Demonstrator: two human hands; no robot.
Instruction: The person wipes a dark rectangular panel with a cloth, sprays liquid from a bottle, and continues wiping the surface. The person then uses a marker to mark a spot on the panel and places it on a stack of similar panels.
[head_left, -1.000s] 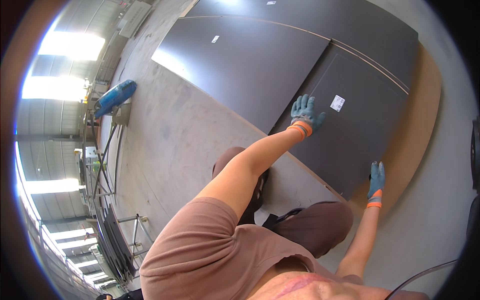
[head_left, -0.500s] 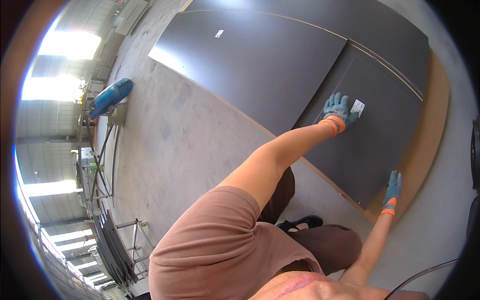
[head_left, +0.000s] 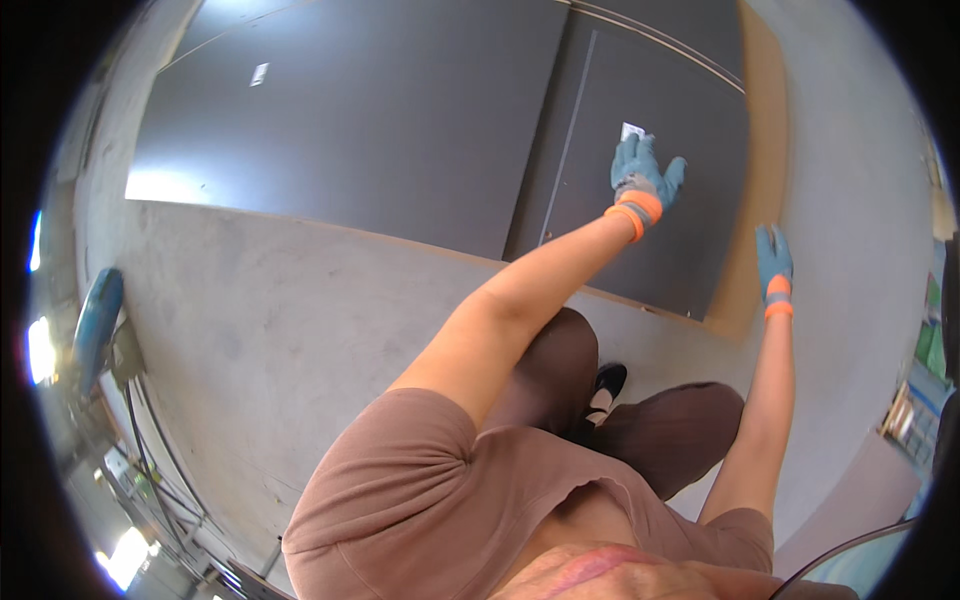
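My left hand [head_left: 645,172], in a blue-grey work glove with an orange cuff, is spread over a dark grey panel [head_left: 690,205]. Its fingertips reach a small white label [head_left: 632,130] on that panel; whether the palm presses down cannot be told. My right hand [head_left: 774,258], gloved the same way, has its fingers stretched out at the outer edge of a brown board [head_left: 765,130] under the panel. Nothing shows in either hand. To the left, a larger dark panel [head_left: 370,120] lies beside the smaller one, with a pale strip [head_left: 568,140] near the seam.
Grey concrete floor [head_left: 300,320] surrounds the stack. A blue rounded object [head_left: 98,320] and a metal frame [head_left: 150,450] stand at the left. My knees [head_left: 680,430] are bent close to the panels' near edge. Stacked goods [head_left: 910,410] show at the far right.
The view has turned, so the panels sit further left and more level. My left hand has shifted across the panel to just below the label. My right hand has moved along the brown board's edge.
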